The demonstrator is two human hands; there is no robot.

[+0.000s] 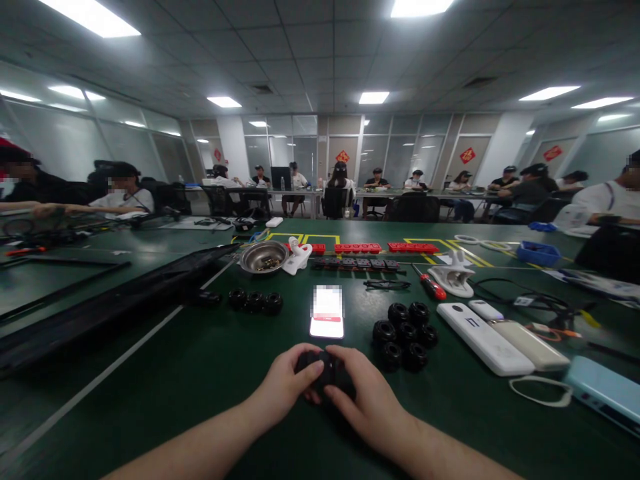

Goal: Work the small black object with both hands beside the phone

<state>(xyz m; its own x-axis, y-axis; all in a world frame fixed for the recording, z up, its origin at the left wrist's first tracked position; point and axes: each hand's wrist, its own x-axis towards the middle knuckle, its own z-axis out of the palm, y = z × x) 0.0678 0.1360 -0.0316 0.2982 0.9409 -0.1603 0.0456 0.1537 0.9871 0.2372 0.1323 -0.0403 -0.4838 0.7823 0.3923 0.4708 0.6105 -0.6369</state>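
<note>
Both hands meet low in the middle of the head view around black wheels point(327, 367), largely hidden by the fingers; whether there is one or more I cannot tell. My left hand point(293, 377) grips from the left, its thumb pressed on top. On the other side my right hand point(367, 390) has its fingers curled about the black parts. A lit phone point(327, 328) lies just beyond the hands. To the right sits a cluster of several black wheels point(385, 331). Three more wheels point(256, 301) stand in a row to the left.
A metal bowl point(246, 265) of small parts stands behind, near red trays point(357, 249) and a black strip of parts point(357, 265). A red screwdriver point(434, 287), white power bank point(485, 339) and blue device point(605, 393) lie right. A long black panel point(125, 297) lies left. Several people sit beyond.
</note>
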